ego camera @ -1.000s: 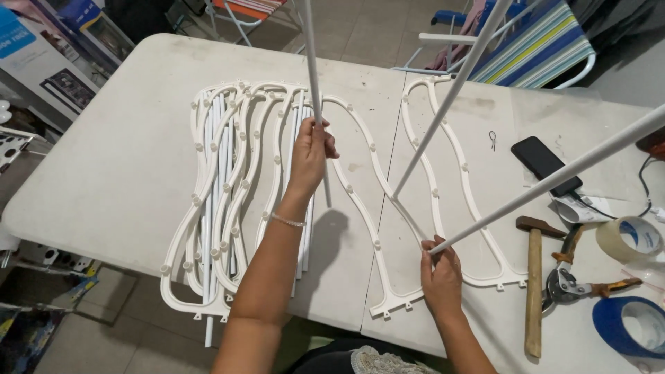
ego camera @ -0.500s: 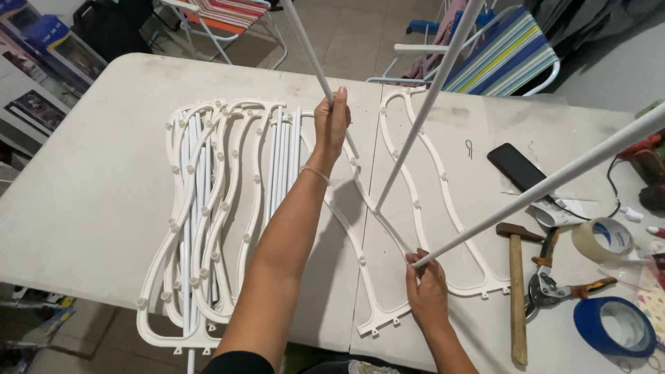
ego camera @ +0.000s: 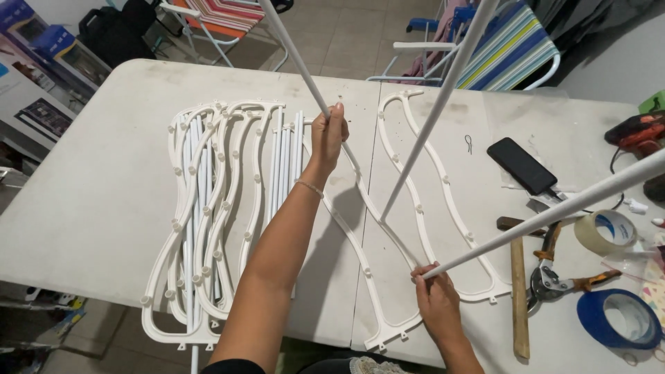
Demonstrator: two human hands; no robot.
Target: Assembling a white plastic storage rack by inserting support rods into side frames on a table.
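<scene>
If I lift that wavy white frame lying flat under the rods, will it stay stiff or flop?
The wavy frame is long, thin openwork plastic, so it probably bends and twists when lifted by one end. It looks light for its size. The rods plugged into it, one by the right hand, could make it top-heavy and prone to tipping.

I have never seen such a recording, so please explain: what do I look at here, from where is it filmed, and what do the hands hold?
The picture comes from a camera worn on a person's head, looking down at their own two bare hands over a white folding table. The left hand grips a thin white rod that rises up and to the left out of the picture. The right hand holds the lower end of another white rod against a wavy white plastic frame lying flat. A third rod stands in that frame. To the left lies a stack of similar frames and rods. On the right lie a black phone, a hammer, pliers, clear tape and blue tape.
</scene>
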